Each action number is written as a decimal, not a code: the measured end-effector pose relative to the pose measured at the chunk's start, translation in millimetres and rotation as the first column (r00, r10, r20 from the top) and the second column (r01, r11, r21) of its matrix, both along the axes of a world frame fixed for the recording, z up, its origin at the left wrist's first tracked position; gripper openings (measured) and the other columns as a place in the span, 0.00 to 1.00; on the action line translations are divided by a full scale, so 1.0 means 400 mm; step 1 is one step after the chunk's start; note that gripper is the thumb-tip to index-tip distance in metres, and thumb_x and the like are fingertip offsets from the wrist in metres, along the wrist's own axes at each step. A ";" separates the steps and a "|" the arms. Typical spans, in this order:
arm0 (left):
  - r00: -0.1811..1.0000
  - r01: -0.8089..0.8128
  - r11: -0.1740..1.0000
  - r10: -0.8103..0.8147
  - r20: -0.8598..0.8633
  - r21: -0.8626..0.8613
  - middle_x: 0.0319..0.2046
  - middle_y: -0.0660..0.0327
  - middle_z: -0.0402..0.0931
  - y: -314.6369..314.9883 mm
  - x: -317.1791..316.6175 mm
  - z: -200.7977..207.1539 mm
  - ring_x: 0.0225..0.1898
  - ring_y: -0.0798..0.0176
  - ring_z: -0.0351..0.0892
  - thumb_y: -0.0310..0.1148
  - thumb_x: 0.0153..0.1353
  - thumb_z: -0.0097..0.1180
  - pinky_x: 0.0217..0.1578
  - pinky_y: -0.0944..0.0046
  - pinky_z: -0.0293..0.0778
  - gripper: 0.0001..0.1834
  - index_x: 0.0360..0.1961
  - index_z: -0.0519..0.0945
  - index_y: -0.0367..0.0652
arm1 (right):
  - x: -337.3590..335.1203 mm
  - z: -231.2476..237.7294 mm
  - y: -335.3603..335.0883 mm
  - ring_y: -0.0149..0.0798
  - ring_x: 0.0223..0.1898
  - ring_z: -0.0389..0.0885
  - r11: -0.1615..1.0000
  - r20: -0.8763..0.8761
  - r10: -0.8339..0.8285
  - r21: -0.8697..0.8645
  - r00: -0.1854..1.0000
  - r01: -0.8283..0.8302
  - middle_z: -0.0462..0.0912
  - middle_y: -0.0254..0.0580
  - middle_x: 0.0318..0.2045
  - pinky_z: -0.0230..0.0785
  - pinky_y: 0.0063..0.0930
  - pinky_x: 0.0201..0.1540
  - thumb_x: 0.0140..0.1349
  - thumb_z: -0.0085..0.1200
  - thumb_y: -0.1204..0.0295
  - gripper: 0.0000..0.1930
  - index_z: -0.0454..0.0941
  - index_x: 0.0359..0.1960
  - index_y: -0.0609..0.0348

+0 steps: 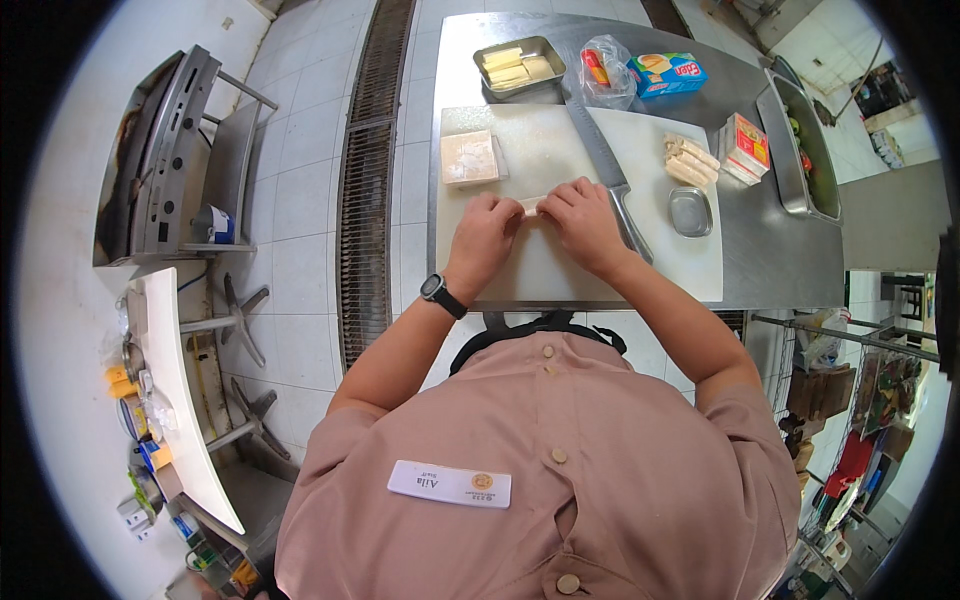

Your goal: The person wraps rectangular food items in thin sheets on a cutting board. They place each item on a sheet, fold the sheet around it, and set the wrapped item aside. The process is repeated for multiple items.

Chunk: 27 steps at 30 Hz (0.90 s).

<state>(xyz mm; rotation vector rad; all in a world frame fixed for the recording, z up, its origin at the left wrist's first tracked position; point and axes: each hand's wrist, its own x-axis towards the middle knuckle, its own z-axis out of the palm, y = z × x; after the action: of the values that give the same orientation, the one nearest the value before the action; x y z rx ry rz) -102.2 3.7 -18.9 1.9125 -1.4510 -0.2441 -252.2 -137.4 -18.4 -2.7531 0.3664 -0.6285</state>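
Between my two hands a slim pale spring roll (530, 206) lies near the front of the white cutting board (560, 270). My left hand (487, 232) has its fingers curled on the roll's left end. On the right end, my right hand (584, 225) pinches it in the same way. Only the roll's middle shows; the fingers cover the rest. A square stack of pale wrappers (469, 158) sits on the board beyond my left hand. Just right of my right hand lies a large knife (597, 146), its handle toward me.
Several finished rolls (690, 160) are piled at the board's right, behind a small metal dish (690, 212). At the back stand a metal pan (545, 48) of yellow sticks, a plastic bag (607, 90) and a blue box (668, 74). Farther right are red-and-white packages (744, 150) and a deep metal tray (800, 190).
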 end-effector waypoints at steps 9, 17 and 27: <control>0.984 -0.092 0.986 0.112 0.141 -0.139 0.41 0.51 0.76 -0.012 -0.020 0.017 0.45 0.45 0.74 0.32 0.61 0.63 0.44 0.50 0.72 0.12 0.46 0.82 0.41 | -0.022 0.011 -0.044 0.48 0.47 0.75 0.960 0.012 -0.264 0.096 0.965 0.261 0.82 0.38 0.44 0.64 0.44 0.52 0.60 0.57 0.72 0.11 0.83 0.44 0.50; 0.989 0.093 0.976 -0.113 0.092 0.198 0.28 0.56 0.79 0.058 -0.102 0.056 0.30 0.52 0.79 0.42 0.64 0.61 0.32 0.54 0.76 0.31 0.66 0.69 0.43 | -0.271 0.016 -0.098 0.52 0.60 0.68 0.677 -0.092 -0.727 -0.255 0.680 0.690 0.78 0.42 0.57 0.58 0.52 0.59 0.69 0.53 0.52 0.22 0.77 0.57 0.53; 0.989 0.085 0.945 -0.118 0.089 0.315 0.19 0.53 0.78 0.050 -0.093 0.044 0.21 0.45 0.79 0.52 0.65 0.59 0.22 0.50 0.73 0.42 0.73 0.58 0.43 | -0.206 0.025 -0.066 0.49 0.58 0.71 0.803 -0.024 -0.591 -0.108 0.806 0.586 0.80 0.39 0.53 0.59 0.49 0.58 0.62 0.54 0.68 0.18 0.79 0.54 0.53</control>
<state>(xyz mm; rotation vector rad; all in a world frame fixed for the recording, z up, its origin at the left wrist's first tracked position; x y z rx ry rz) -139.5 23.6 -1.3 2.1290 -1.6652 -0.4479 -334.5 -164.0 -8.5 -2.7313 1.2730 -0.7181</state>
